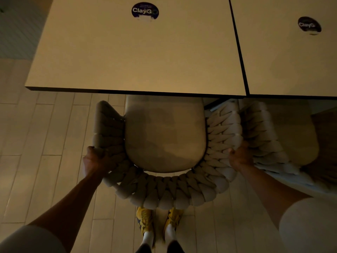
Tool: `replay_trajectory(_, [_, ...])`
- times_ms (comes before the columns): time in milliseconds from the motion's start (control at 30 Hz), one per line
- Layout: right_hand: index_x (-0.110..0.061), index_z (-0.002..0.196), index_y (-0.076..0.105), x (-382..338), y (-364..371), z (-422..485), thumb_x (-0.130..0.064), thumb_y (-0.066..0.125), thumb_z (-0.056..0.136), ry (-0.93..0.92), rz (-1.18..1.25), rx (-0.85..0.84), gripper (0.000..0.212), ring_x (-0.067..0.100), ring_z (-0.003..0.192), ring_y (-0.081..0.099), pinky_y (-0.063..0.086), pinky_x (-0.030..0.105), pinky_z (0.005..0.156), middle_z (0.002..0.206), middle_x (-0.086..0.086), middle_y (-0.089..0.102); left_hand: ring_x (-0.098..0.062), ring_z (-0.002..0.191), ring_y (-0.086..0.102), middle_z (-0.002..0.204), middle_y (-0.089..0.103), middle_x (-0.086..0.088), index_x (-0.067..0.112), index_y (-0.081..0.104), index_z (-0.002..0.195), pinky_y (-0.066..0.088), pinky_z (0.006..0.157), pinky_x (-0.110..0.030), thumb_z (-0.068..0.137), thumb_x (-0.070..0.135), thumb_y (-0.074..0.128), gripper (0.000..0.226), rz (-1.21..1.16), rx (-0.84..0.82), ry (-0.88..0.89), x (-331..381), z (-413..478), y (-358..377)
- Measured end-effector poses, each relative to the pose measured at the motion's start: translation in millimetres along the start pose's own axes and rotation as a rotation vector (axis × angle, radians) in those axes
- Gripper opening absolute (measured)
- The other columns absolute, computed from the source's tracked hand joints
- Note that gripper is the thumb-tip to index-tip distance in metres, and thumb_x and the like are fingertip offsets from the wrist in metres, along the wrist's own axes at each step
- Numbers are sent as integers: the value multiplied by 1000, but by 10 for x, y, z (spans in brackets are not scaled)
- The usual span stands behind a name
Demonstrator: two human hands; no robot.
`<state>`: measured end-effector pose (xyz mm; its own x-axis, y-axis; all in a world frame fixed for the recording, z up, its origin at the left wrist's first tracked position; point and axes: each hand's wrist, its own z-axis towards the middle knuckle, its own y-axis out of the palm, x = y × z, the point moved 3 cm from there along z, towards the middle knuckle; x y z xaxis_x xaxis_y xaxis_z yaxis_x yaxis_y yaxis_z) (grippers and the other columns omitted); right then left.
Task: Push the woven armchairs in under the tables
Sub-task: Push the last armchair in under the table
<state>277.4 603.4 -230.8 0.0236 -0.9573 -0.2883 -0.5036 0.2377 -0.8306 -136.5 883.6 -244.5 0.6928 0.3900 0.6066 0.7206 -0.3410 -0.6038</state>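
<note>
The woven armchair stands on the plank floor with only the front of its seat under the worktop; it looks bulky yet movable, its padded weave soft over what is probably a stiff frame, so the curved rail where back meets arms seems the firmest hold; the left grip curls round that rail on its side; the right grip clasps the opposite side; a second armchair sits just beside.

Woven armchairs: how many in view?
2. The middle armchair, gripped by left hand and right hand; the right armchair, at the right table. Others may be hidden.
</note>
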Motion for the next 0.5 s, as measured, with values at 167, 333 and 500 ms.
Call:
replay_trajectory(167, [5,151,29,11,11,-25,-21,55,104,-7,-59,-38,60,49,131,50,45,51,101,146,33,45,-33,95,64,109,60,-15,10,48,123,57,79,-50,95,21,69,36,34,10,-6,-28,17,-35])
replay_trajectory(333, [7,149,30,5,19,-27,-20,55,104,20,-70,-34,58,51,130,51,46,52,100,144,35,47,-34,93,66,107,61,-15,10,48,122,59,77,-50,95,21,69,36,45,20,-1,-40,-9,-37])
replay_trajectory(500, [5,149,28,-10,13,-35,-21,55,104,20,-77,-27,59,52,127,52,47,53,97,144,35,46,-31,88,63,104,60,-14,8,47,122,56,73,-46,96,20,69,36,66,31,9,-25,-19,-28])
